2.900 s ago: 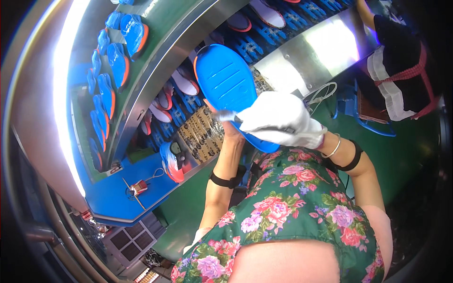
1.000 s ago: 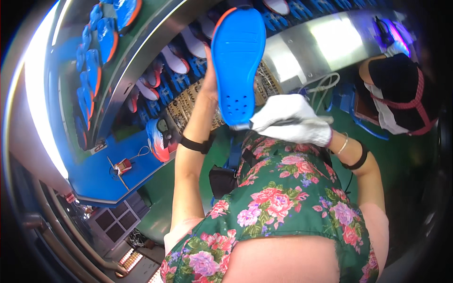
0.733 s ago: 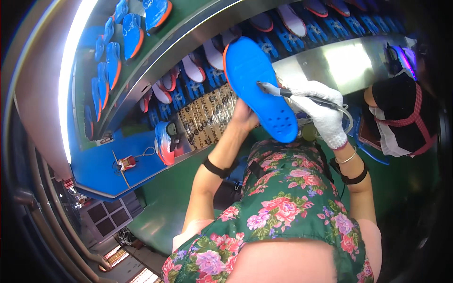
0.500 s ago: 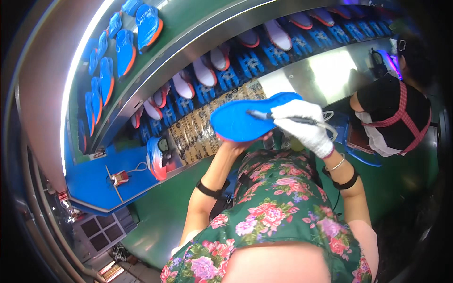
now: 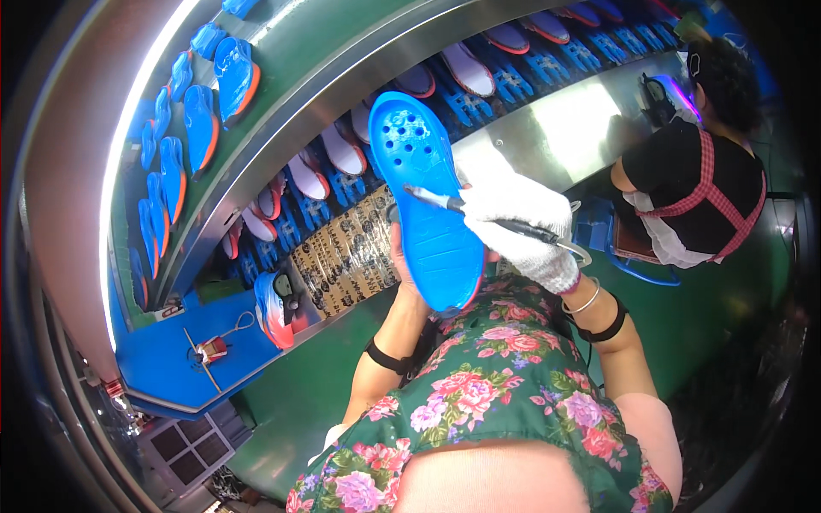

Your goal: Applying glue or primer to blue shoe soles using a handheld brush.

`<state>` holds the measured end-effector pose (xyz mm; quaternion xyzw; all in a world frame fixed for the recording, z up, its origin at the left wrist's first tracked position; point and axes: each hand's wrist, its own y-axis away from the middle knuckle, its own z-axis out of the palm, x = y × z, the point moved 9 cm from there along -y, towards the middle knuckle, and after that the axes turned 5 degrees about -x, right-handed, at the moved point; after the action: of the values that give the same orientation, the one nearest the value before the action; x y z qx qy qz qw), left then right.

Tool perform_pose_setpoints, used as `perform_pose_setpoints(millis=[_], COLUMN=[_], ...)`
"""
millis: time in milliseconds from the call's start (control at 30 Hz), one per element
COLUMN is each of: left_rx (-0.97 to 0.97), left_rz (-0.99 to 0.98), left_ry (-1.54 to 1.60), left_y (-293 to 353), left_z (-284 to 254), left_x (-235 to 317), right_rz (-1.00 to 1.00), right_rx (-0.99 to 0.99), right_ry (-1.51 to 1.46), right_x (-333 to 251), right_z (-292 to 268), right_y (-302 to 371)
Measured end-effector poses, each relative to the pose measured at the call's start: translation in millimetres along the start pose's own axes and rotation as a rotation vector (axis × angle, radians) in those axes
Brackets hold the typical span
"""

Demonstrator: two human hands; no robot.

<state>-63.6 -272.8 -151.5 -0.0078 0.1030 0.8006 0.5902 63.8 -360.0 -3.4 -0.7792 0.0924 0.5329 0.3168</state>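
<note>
Fingers (image 5: 395, 244) of the bare left hand (image 5: 409, 274) clasp the blue sole (image 5: 425, 205) from behind, up at 12 o'clock of the lap, while the gloved right hand (image 5: 517, 224) pinches a brush (image 5: 479, 215) across it; a loose hold could let the sole tilt and smear.

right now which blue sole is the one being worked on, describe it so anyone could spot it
Find the curved conveyor lined with soles. In front of it, the blue sole is raised in the left hand. Unlike the others, it is off the line, with a tool from the gloved right hand across it.
</note>
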Motion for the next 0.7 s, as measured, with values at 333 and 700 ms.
perform_pose_setpoints(millis=[333, 700], left_rx=[-0.055, -0.079], left_rz=[-0.171, 0.002], left_ry=[-0.465, -0.422], left_y=[1.8, -21.4], left_z=[-4.1, 5.1], left_x=[-20.6, 5.7], right_rz=[-0.401, -0.186], right_rx=[0.049, 0.134], right_ry=[0.43, 0.09], right_x=[-33.2, -16.4], right_z=[-2.9, -3.3], right_y=[-29.4, -21.4])
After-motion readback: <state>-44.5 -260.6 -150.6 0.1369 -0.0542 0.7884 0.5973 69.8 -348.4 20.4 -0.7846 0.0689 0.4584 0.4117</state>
